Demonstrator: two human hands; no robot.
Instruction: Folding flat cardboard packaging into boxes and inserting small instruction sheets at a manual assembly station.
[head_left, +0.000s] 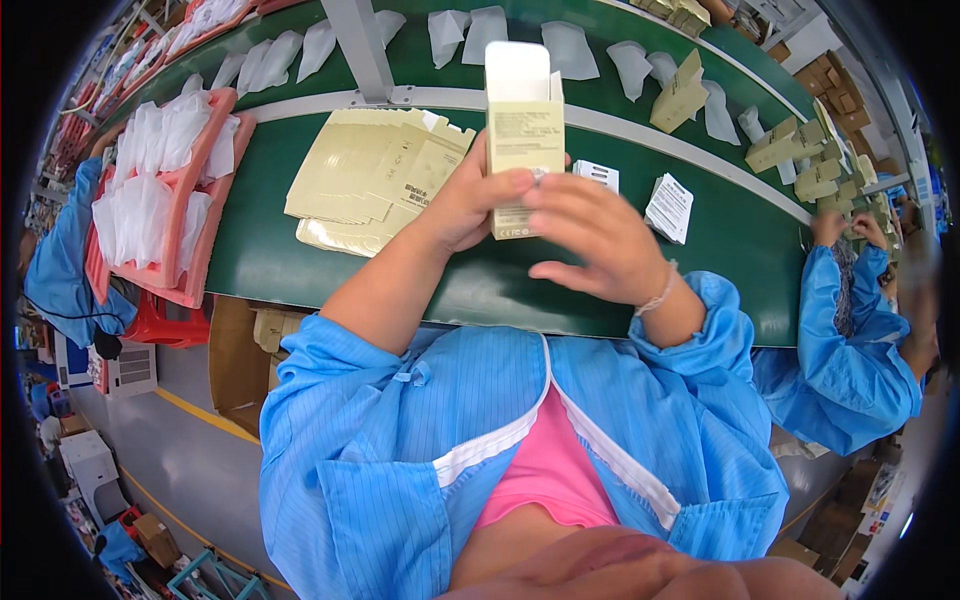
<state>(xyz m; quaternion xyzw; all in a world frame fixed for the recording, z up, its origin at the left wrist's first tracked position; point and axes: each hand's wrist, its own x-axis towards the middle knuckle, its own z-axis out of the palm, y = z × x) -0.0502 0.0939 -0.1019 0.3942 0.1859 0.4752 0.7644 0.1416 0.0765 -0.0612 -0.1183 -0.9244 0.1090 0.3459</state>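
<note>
A pale gold folding carton [527,135] stands upright over the green table, its white top flap raised. My left hand [468,200] grips it from the left, thumb across the front. In front of the carton is my right hand [605,235], fingers stretched and smeared by motion, thumb apart; whether its fingertips touch the carton I cannot tell. Flattened gold cartons [350,170] lie in an overlapping pile left of my left hand. Beyond my right hand sit a small stack of white printed cards [597,175] and a fanned stack of white leaflets [669,208].
Pink trays [190,215] with white-wrapped items lean at the table's left end. White pouches [570,50] and upright gold cartons [680,95] lie on the green belt behind a metal rail. A co-worker in blue [850,330] works at right. A cardboard box [232,365] stands below left.
</note>
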